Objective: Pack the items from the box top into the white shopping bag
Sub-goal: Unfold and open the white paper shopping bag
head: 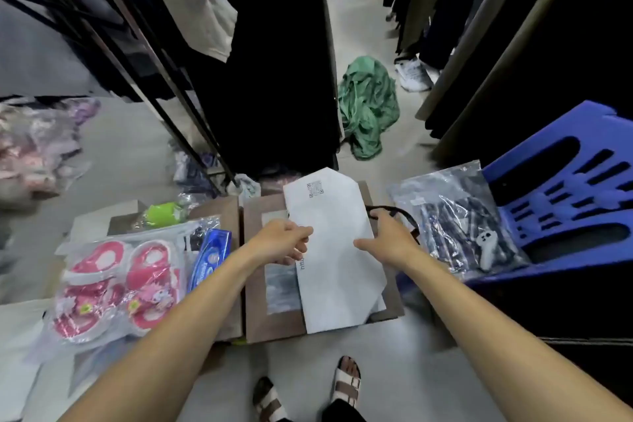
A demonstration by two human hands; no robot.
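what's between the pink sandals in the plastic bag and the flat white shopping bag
In the head view, a blue toothpaste box and the left hand lie between the bagged pink sandals and the flat white paper shopping bag, over brown cardboard box flaps.

Brown cardboard box top [274,329] under my hands carries flat white shopping bag [337,271], bagged pink sandals [116,288], blue tube [209,259], green roll [164,212]. Clear garment bag [452,219] on blue crate [565,188].

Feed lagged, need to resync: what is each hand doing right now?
Left hand: closed, pinching the left edge of the flat folded white paper shopping bag.
Right hand: closed on the bag's right edge.
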